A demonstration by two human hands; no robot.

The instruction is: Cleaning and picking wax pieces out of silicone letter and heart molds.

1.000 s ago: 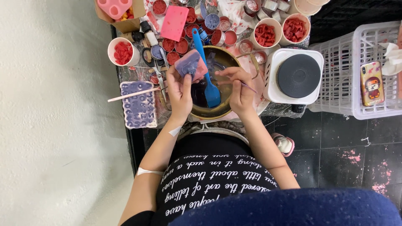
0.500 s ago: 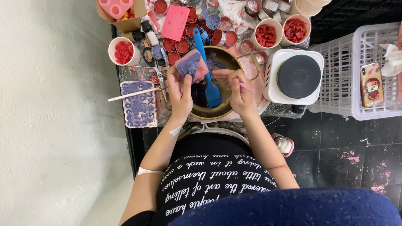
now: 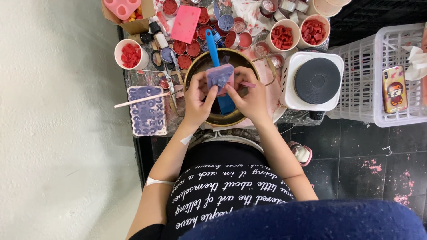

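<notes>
Holding a small purple mold over a brass pot at upper centre of the frame, a person works with both hands above a crowded craft table. Seen from the head camera, the left hand closes on the mold's left edge, thumb lying across its near face, while the right hand closes on its right edge and also pinches a thin pink stick between its fingers. A blue spatula rests in the pot, its handle slanting toward the top of the frame and its blade showing between the two hands. Left of the pot lies a purple letter mold with a wooden stick laid across it. A white cup of red pieces stands at upper left, and more such cups and small red-filled tins crowd the top edge. Right of the pot sits a white hot plate, and farther right a white basket holds a phone.
</notes>
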